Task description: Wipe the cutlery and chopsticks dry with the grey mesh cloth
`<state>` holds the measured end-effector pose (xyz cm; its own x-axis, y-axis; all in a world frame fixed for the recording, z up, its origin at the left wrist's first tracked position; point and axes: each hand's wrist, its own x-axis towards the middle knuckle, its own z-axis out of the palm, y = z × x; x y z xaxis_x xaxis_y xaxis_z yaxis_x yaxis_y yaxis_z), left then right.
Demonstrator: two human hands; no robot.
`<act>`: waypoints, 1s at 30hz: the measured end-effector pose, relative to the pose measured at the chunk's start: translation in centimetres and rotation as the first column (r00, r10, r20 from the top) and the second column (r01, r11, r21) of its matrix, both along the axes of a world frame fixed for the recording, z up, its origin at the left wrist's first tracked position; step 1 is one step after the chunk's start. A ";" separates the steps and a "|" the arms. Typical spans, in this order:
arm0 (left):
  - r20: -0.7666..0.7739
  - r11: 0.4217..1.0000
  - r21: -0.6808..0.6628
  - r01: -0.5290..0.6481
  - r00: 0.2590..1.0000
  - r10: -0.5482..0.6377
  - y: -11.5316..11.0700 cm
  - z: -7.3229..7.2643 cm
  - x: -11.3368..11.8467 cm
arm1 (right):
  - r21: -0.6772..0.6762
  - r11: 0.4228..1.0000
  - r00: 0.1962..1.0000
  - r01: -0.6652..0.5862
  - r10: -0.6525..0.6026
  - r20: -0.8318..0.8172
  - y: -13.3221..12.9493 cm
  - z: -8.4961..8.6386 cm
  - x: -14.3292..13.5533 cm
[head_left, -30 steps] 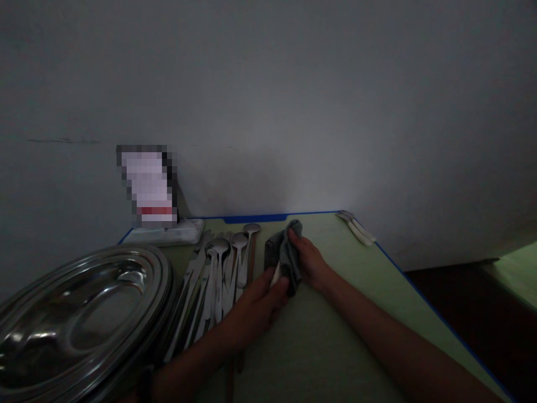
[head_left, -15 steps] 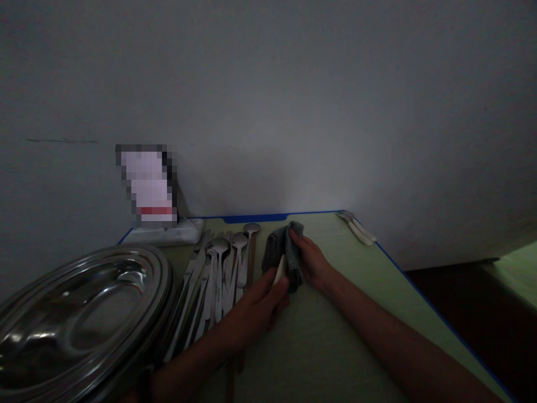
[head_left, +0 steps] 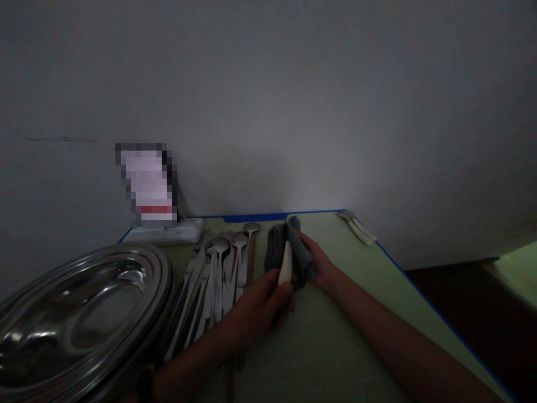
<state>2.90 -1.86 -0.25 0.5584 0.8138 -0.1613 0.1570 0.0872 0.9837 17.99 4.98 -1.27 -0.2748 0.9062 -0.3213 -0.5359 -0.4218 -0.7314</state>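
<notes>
My left hand [head_left: 260, 302] is closed round the lower end of a cream-handled utensil [head_left: 286, 264], which points up and away from me. Folded about its far end is a dark grey checked cloth [head_left: 299, 249], so I cannot see what kind of utensil it is. My right hand [head_left: 318, 260] grips the cloth from the right side, its fingers mostly hidden behind the fabric. Just left of my hands lie several metal spoons [head_left: 220, 244] and knives [head_left: 193, 268] in a loose row, with a brown chopstick-like stick [head_left: 251, 257] beside them.
Stacked oval metal trays [head_left: 157, 268] fill the left front. Behind them a phone-like screen [head_left: 146, 182], blurred out, stands on a white base [head_left: 184, 230]. Forks with cream handles [head_left: 358, 228] lie at the far right corner of the blue-edged table [head_left: 356, 347], against a grey wall [head_left: 293, 112].
The cream handle stands more upright and shows more of its length. My right hand has shifted slightly lower, its fingers now behind the cloth, which is folded more closely about the utensil.
</notes>
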 end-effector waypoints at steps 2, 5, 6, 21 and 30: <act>-0.003 1.000 -0.005 -0.021 1.000 0.021 0.1 -0.1 0.1 | 0.022 0.999 0.999 0.024 -0.025 0.040 -0.2 0.2 -0.1; -0.044 1.000 -0.004 0.007 0.999 -0.007 0.2 0.1 0.2 | 0.059 0.992 0.990 0.111 -0.115 0.082 -0.3 0.5 -0.2; -0.052 1.000 -0.006 0.018 0.998 -0.018 0.2 0.2 0.3 | 0.056 0.991 0.989 0.118 -0.122 0.079 -0.3 0.5 -0.2; 0.351 0.960 -0.256 0.116 0.936 -0.020 0.3 0.2 -0.1 | -0.011 0.986 0.985 0.166 -0.166 -0.037 -0.3 1.2 0.2; 0.313 0.964 -0.265 0.018 0.947 0.068 0.5 0.0 0.3 | -0.074 0.986 0.983 0.151 -0.158 -0.095 -0.2 0.9 0.4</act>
